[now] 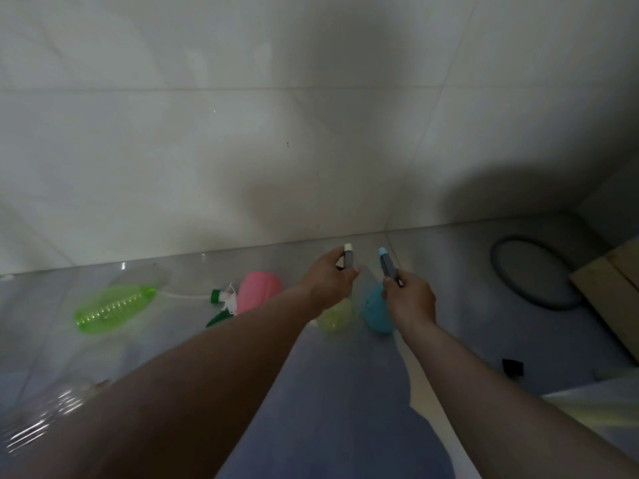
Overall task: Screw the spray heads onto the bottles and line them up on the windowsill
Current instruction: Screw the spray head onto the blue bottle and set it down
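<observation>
My left hand [328,278] grips the grey spray head with a white nozzle [348,255] of a yellow-green bottle [334,316] that hangs below it. My right hand [409,299] grips the grey spray head with a blue nozzle [386,262] of a blue bottle [375,311]. The two bottles are held side by side above the floor. A pink bottle [259,292] lies on the floor to the left, beside a loose green-and-white spray head [223,302] with its tube. Further left lies a green translucent bottle [114,307].
A tiled wall [311,133] rises straight ahead. A round blue-rimmed basin [532,274] lies at the right by a wooden board [608,288]. A clear bottle [45,420] lies at the lower left. A small black object [512,367] sits on the floor at the right.
</observation>
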A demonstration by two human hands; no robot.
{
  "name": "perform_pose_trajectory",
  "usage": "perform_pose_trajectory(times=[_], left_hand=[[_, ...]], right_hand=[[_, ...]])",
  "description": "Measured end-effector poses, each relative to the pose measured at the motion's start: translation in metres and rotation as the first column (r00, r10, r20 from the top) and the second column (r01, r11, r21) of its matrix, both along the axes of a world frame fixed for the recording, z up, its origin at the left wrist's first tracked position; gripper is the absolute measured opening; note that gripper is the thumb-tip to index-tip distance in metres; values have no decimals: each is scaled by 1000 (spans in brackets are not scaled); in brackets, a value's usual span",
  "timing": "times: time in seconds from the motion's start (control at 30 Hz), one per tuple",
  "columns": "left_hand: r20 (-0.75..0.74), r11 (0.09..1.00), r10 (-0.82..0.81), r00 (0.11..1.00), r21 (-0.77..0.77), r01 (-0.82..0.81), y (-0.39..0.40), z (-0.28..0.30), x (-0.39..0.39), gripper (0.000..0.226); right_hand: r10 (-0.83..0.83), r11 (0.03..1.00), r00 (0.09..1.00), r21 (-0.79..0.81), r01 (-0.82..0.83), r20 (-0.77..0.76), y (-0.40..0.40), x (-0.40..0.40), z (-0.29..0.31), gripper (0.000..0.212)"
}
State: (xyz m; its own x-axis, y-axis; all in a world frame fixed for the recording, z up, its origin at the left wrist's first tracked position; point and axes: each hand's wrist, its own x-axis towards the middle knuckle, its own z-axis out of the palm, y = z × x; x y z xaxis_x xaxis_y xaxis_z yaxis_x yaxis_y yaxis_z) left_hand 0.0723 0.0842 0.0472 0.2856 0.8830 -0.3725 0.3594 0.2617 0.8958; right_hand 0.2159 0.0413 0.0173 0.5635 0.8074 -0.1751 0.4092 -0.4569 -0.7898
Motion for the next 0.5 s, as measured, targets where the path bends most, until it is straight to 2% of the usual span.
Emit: perform_pose_trajectory(times=[0.1,0.2,0.37,0.43,0.5], left_hand=[[5,1000,-11,1000,-5,11,5,-11,-2,43],[-34,999,-29,999,23,30,4,-18,-5,52],[-97,994,-85,992,62,91,-1,-21,-7,80],[-119,993,-95,988,61,103,-4,-19,-11,87],[-157,991,-92,983,80,105,-3,-18,-21,80]], right_hand=[[16,1000,1000,-13,-16,12,-1,2,-7,16],[7,1000,1000,-28,-7,13,-3,4,-7,15],[35,997,998,-64,-32,45,-6,7,-3,12],[34,993,995,-115,-23,98,-6,8,1,24],[43,982,980,-187,-7,192,-7,9,9,51]])
